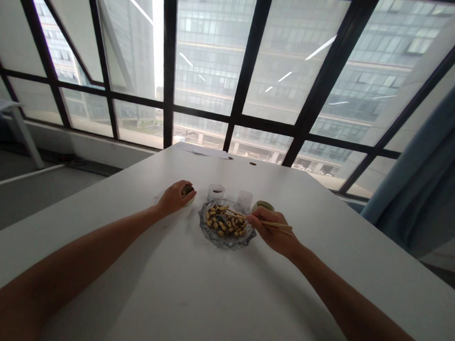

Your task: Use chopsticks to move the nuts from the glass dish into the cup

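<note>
My left hand (176, 196) is wrapped round a small cup (188, 190) with a dark opening, standing left of a scalloped glass plate (229, 244). On the plate lies a pile of peanuts (221, 226) in their shells, mixed with small dark pieces too small to name. Between the fingers of my right hand (272, 230) is a pair of wooden chopsticks (276, 224), their tips over the upper part of the pile. Whether the tips pinch anything is too small to tell. A greenish bowl (264, 205) is just behind my right hand, partly hidden by it.
Behind the plate stand a small clear cup (216, 194) with something dark red inside and a second clear cup (245, 198). Papers (201, 150) and two dark round spots (252, 164) are at the table's far end. Windows and a blue curtain (421, 175) lie beyond.
</note>
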The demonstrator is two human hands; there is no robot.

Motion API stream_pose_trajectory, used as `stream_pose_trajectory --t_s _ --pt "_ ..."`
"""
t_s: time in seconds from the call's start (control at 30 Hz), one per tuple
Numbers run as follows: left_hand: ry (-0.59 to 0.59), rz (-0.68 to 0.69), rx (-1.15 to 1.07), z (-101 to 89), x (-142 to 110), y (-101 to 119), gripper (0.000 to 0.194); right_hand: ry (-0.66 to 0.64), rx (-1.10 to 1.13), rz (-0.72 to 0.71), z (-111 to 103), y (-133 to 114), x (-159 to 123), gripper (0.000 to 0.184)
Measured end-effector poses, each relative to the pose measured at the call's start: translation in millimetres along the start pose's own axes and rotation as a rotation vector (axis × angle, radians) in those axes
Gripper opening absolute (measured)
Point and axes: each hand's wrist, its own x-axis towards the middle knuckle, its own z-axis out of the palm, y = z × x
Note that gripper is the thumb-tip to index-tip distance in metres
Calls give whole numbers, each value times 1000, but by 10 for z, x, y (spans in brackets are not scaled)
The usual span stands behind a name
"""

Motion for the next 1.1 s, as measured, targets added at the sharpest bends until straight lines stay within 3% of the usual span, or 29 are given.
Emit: stream_pose_trajectory --t_s 0.23,0.57,0.8,1.1 --pt "-8 2 2 -6 0 0 39 -33 -7 -54 31 19 -9 45" --pt "-6 10 3 4 -1 -20 37 125 -19 14 0 1 -32 51" --pt "1 6 -3 10 -3 -28 38 20 -14 -18 48 1 -19 47" --pt "-6 8 7 9 -6 -22 38 -13 -39 -80 82 21 -39 44"
